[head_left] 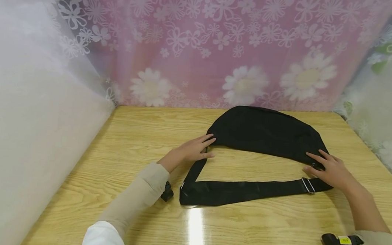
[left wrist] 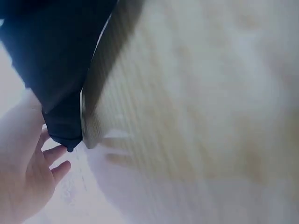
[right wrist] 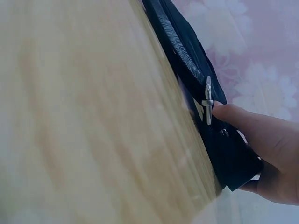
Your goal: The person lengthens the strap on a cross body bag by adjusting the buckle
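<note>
A black half-moon sling bag lies flat on the wooden table, its curved edge facing the back. My left hand reaches to the bag's left corner, with straight fingertips resting on the fabric. At the other end my right hand has its fingers spread over the right corner, thumb near the strap. The wide black strap loops in front of the bag and folds sharply at the left. A silver slider buckle sits on the strap close to my right thumb; the right wrist view also shows the strap beside that hand.
The table has a wood grain. A pink flowered curtain hangs behind it, with pale sheets at the sides. Black wrist devices show below the left wrist and the right wrist.
</note>
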Demonstrator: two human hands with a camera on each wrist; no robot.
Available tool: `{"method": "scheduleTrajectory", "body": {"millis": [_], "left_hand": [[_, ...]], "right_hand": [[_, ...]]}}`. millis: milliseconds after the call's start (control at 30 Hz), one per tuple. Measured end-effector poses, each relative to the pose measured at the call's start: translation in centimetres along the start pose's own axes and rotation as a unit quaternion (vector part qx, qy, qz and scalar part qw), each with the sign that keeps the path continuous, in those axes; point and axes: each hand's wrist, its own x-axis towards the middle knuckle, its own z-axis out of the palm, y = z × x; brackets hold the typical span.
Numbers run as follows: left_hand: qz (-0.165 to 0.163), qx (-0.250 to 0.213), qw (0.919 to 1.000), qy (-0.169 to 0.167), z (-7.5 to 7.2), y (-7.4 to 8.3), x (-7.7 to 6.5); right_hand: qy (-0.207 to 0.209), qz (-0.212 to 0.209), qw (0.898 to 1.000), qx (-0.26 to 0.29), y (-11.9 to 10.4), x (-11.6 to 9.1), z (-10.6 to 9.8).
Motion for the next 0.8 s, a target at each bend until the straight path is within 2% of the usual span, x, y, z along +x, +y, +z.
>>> {"method": "scheduleTrajectory", "body": {"millis": [200,333,533,800], "left_hand": [[-0.001,0.03,0.9995,0.011,0.4,-0.3,-1.7],[-0.007,0.013,0.9996,0.022,0.7,-0.4,-2.4],[-0.008,-0.013,0.9981,0.06,0.7,-0.6,-2.3],[0.014,0.006,0.9973,0.072,0.5,-1.0,-2.2]], "right_hand": [[0.007,-0.016,1.0,0.002,-0.3,1.1,0.4],[0.006,-0.018,1.0,-0.004,-0.6,1.7,0.5],[0.008,-0.004,1.0,0.017,-0.9,1.2,0.1],[-0.004,0.008,0.999,0.047,-1.7,0.8,0.0]]}}
